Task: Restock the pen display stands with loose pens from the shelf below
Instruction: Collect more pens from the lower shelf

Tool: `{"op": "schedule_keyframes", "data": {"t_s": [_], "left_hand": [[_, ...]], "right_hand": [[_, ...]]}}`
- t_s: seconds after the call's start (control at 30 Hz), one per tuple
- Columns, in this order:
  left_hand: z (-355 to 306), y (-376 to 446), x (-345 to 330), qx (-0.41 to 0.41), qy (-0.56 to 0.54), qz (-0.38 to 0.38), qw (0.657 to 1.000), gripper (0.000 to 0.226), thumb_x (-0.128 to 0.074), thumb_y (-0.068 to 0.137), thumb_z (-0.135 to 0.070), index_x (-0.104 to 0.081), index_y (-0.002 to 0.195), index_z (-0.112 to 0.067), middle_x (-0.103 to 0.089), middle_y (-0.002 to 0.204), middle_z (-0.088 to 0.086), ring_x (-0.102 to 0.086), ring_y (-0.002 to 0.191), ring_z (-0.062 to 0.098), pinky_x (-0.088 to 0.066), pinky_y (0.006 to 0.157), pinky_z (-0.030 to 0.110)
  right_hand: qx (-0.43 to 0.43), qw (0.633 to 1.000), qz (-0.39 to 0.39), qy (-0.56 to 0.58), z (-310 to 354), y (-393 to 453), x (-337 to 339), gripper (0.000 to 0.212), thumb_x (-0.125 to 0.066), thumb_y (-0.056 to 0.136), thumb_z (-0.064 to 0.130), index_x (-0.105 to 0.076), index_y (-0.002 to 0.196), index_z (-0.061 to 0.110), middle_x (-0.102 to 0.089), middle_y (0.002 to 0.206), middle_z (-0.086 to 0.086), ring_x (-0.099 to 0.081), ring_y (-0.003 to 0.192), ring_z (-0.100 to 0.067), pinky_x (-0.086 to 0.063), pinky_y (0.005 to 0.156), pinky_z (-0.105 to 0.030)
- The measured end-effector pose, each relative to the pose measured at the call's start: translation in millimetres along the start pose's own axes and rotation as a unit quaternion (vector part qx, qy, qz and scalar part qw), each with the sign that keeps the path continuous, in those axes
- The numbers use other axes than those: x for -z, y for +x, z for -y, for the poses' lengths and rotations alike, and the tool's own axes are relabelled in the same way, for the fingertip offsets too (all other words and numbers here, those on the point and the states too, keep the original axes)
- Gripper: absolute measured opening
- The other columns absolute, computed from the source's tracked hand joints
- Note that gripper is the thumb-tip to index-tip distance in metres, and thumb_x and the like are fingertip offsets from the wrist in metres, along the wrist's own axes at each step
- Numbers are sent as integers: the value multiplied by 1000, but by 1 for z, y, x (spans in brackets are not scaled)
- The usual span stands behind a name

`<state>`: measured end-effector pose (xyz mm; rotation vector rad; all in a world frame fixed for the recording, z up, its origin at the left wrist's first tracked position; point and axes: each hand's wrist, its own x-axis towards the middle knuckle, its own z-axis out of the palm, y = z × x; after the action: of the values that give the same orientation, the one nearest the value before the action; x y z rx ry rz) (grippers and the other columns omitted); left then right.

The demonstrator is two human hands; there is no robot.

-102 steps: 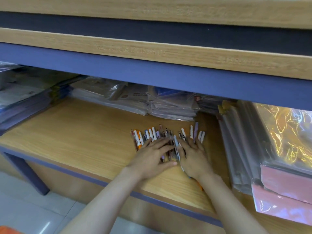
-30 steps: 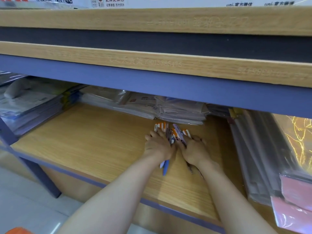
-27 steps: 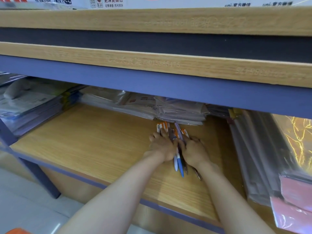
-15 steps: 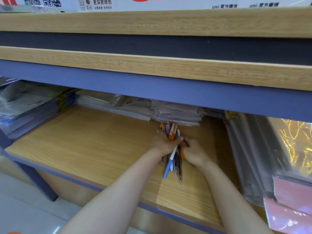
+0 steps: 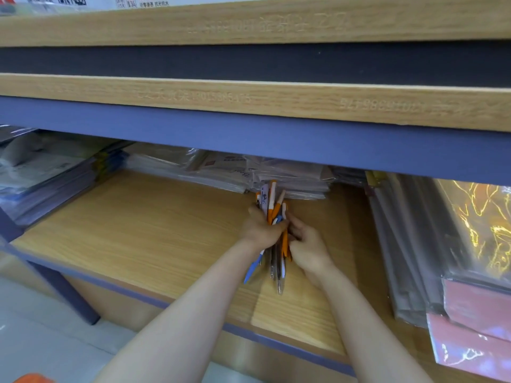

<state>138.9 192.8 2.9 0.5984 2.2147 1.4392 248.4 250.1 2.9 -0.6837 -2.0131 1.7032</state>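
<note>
A bundle of loose pens [image 5: 272, 205], orange, white, blue and dark, is gathered upright-tilted over the wooden lower shelf [image 5: 154, 230]. My left hand [image 5: 261, 229] grips the bundle round its middle, with pen tops sticking out above the fist and tips [image 5: 276, 268] hanging below. My right hand [image 5: 308, 247] is curled against the bundle's right side, fingers tucked round the lower barrels. The pen display stands are not in view.
Stacks of plastic-wrapped paper packs [image 5: 287, 179] lie at the back of the shelf. Wrapped folders [image 5: 47, 175] pile up at the left. Grey sleeves and shiny pink and gold sheets [image 5: 470, 244] fill the right. A blue-edged upper shelf [image 5: 249, 134] hangs low overhead.
The pens lay spread flat under my two flat hands. Both hands swept them together, and now they are bunched and gripped in my left hand, lifted off the shelf.
</note>
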Motion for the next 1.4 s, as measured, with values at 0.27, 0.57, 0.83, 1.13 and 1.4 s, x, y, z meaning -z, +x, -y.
{"op": "schedule_keyframes", "data": {"t_s": [0.27, 0.57, 0.83, 1.13, 1.4], "left_hand": [[12, -8, 16, 16, -166, 29, 986, 59, -84, 76, -9, -46, 121, -10, -67, 110, 16, -72, 95, 28, -61, 82, 47], [11, -15, 37, 96, -257, 37, 961, 52, -82, 72, 4, -57, 118, 2, -70, 89, 22, -71, 64, 29, -63, 64, 45], [12, -13, 51, 114, -190, 45, 974, 37, -74, 74, 9, -62, 108, 0, -65, 71, 13, -64, 46, 19, -53, 45, 28], [17, -20, 96, 169, -143, 216, 951, 29, -72, 59, -5, -71, 88, -9, -69, 70, 7, -67, 60, 16, -55, 60, 26], [30, -33, 174, 219, -119, 213, 945, 20, -69, 62, 1, -70, 80, -9, -70, 71, 8, -68, 56, 16, -56, 53, 23]], "right_hand": [[-1, 1000, -6, 31, 4, -5, -11, 48, -40, 100, -6, -48, 141, 17, -62, 121, 11, -60, 105, 1, -47, 85, -8], [-84, 991, 20, 99, 10, 5, -13, 51, -42, 92, -9, -48, 139, 10, -68, 105, -5, -64, 89, -12, -51, 75, -19], [-165, 972, -27, 163, 23, 31, -20, 38, -33, 107, 19, -40, 141, 4, -53, 135, -17, -56, 119, -28, -47, 100, -36], [-232, 948, -54, 212, 30, 50, -44, 28, -35, 106, 29, -46, 128, 15, -57, 121, -14, -62, 101, -28, -52, 81, -36], [-133, 986, -91, -50, 23, 52, -56, 19, -55, 98, 23, -58, 117, 21, -66, 103, -7, -68, 80, -26, -60, 80, -40]]}}
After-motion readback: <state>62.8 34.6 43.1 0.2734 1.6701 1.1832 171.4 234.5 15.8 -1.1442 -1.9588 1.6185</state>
